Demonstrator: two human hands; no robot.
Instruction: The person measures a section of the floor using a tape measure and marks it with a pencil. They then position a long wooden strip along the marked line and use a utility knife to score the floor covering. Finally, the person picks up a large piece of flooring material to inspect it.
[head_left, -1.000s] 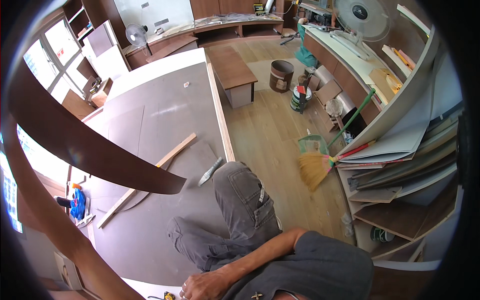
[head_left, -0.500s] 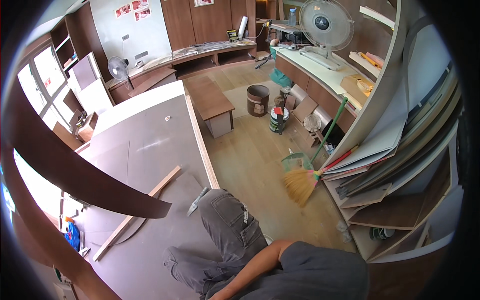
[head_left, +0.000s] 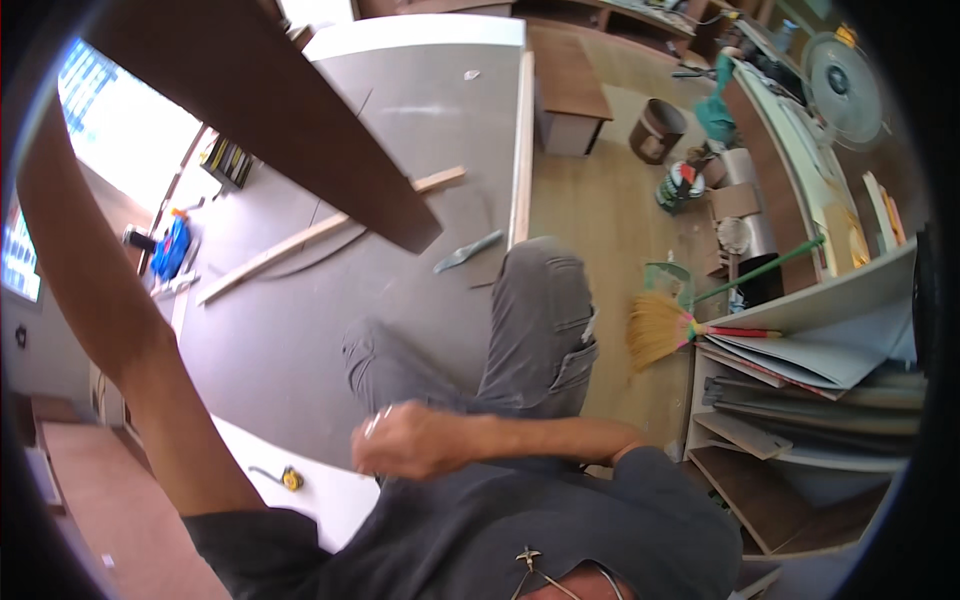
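My right hand (head_left: 415,441) is closed in front of my waist, just over my lap. A small whitish glint shows at its fingers, too blurred to name. My left arm (head_left: 140,340) reaches up along the left side; its hand is out of view. A long brown strip of board (head_left: 290,120) slants down from the top left, its free end hanging above the grey panel (head_left: 420,110) I sit on. A wooden batten (head_left: 330,228) lies across that panel. Near my knee rests a flat-bladed hand tool (head_left: 468,252), perhaps a scraper.
A yellow tape measure (head_left: 291,478) lies on a white surface to my left. Blue material (head_left: 171,248) sits at the panel's left edge. On the right are a broom (head_left: 660,332), a dustpan (head_left: 668,283), a brown bin (head_left: 657,131) and a shelf with stacked boards (head_left: 830,420).
My view has tilted downward and turned. My right hand has come into view, closed, over my lap. The brown strip now slants more steeply, its end nearer the hand tool.
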